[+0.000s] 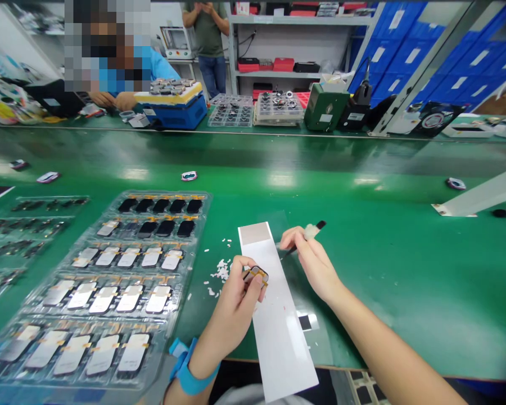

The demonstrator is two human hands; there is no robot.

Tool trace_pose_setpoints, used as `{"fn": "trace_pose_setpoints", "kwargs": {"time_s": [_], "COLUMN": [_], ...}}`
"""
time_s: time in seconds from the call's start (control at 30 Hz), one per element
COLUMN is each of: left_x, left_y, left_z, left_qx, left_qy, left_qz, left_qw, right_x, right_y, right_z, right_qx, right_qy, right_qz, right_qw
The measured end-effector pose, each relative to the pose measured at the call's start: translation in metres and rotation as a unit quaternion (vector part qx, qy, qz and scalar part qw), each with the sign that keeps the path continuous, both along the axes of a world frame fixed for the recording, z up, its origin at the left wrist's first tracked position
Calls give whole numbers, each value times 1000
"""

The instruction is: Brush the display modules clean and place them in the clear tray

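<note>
And here we are at the green bench (pixel 362 236), where the left hand (pixel 234 298) has a small screen module (pixel 256 275) with orange flex tape pinched in its grip between thumb and fingers, held just over the edge of a long white paper strip (pixel 274 320). Right alongside, the right hand (pixel 314 264) comes in with its grip pressed together on a slim dark pick (pixel 287 253), a white fluffy wad (pixel 311 229) bunched near its far end, and the tip sits close to the module, not touching it. White flecks (pixel 222 270) lie scattered on the bench just left of the strip. Off to the left is a clear plastic tray (pixel 202 197) packed with rows of screen modules, dark in the far rows, silvery in the near ones, and a blue wristband (pixel 189 365) circles the left wrist. Across the bench, a co-worker's hands (pixel 109 100) rest near a blue-and-yellow machine (pixel 171 107), and a standing person (pixel 208 39) is in front of the metal shelves (pixel 295 19).
</note>
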State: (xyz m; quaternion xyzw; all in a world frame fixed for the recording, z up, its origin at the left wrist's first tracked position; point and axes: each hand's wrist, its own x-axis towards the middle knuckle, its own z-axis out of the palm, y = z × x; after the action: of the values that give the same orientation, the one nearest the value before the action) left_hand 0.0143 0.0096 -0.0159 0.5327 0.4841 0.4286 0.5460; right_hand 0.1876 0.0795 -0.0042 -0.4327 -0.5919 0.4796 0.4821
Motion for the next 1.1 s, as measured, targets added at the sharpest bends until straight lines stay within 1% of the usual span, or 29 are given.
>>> {"fn": "trace_pose_setpoints", "kwargs": {"time_s": [0.07, 0.17, 0.3, 0.37, 0.47, 0.57, 0.73, 0.97, 1.1], "left_x": [0, 2, 7, 9, 10, 10, 9, 9, 9], "left_y": [1, 3, 8, 14, 23, 31, 36, 35, 34], "left_z": [2, 8, 16, 17, 14, 9, 6, 4, 3], "left_qx": [16, 45, 109, 145, 164, 151, 122, 140, 139], "left_qy": [36, 144, 311, 359, 404, 425, 416, 409, 397], "left_qz": [3, -6, -12, -24, -56, -73, -81, -82, -69], "left_qw": [999, 989, 944, 922, 898, 890, 898, 898, 904], "right_x": [5, 11, 10, 6, 2, 2, 3, 2, 3], "right_y": [4, 16, 39, 48, 55, 54, 53, 55, 54], "right_z": [-3, -8, -19, -26, -35, -41, -44, -46, -47], "right_qx": [12, 0, -28, -37, -46, -50, -54, -51, -41], "right_qy": [-8, -16, -4, 6, 18, 23, 33, 40, 40], "right_qz": [-33, -59, -45, -35, -32, -31, -21, -16, -35], "right_qw": [999, 998, 999, 999, 998, 998, 998, 998, 998]}}
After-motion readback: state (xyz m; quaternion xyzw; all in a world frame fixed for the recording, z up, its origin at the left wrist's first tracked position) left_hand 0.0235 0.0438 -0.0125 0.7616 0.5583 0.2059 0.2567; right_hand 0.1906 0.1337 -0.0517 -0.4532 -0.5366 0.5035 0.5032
